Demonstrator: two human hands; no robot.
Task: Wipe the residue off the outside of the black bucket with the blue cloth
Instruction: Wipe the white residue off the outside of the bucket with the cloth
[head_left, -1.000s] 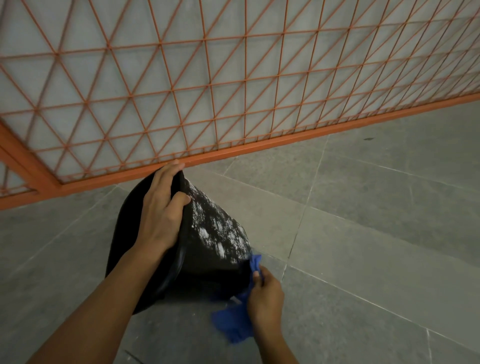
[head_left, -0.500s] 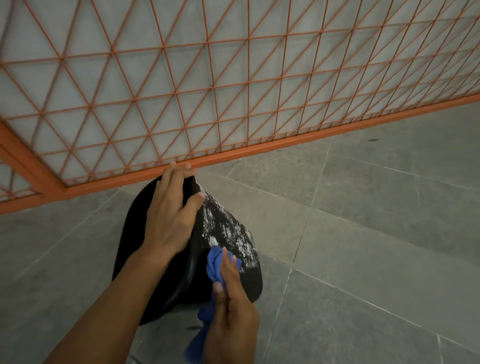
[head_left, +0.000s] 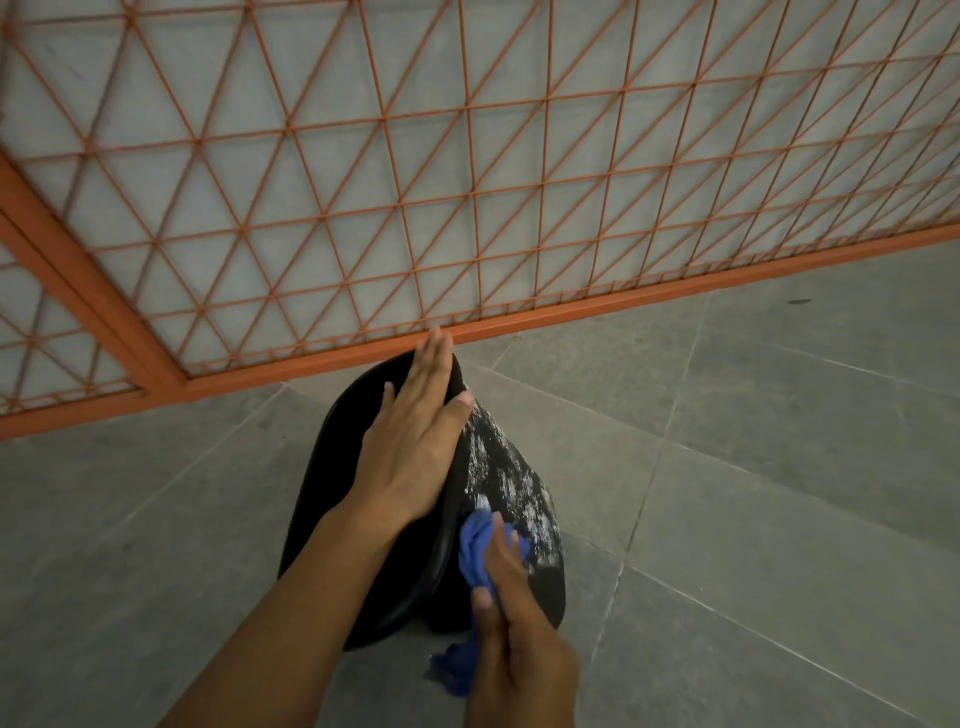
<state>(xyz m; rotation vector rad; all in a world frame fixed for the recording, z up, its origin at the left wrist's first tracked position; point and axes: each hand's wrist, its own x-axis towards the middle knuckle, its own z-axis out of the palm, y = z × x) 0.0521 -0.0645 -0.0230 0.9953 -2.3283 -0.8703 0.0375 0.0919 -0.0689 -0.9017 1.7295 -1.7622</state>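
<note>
Pressing blue cloth (head_left: 475, 551) onto black bucket (head_left: 498, 483), right hand (head_left: 514, 644) clamps it; left hand (head_left: 415, 441) flat, covering rim.

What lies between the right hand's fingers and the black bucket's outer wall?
In the head view, the bunched blue cloth lies between the right hand and the white-flecked wall of the black plastic bucket.

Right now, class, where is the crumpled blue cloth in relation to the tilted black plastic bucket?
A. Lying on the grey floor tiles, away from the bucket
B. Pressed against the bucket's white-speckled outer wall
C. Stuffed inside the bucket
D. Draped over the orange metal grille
B: the right hand pinches the crumpled blue cloth against the white-speckled outer wall of the tilted black plastic bucket, which the left hand steadies.
</note>
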